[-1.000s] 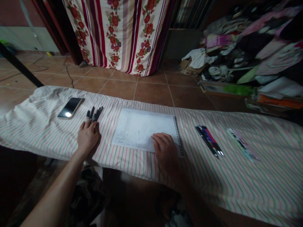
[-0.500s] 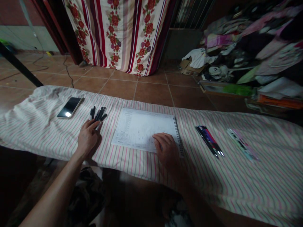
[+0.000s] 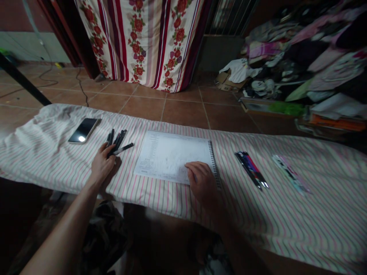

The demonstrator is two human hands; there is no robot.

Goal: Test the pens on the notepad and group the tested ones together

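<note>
My left hand rests on the striped cloth with its fingers closed round the near ends of several black pens. One of those pens sticks out to the right, apart from the bunch. My right hand lies palm down, fingers loosely bent, on the lower right corner of a spiral-bound notebook open to a white printed page. It holds nothing that I can see.
A phone lies screen up left of the pens. Two flat printed packets lie on the cloth to the right. Beyond the table are a tiled floor, a floral curtain and a heap of clothes.
My left hand has drawn back a little and fanned the pens; one pen has swung out to the right. My right hand has not moved.
</note>
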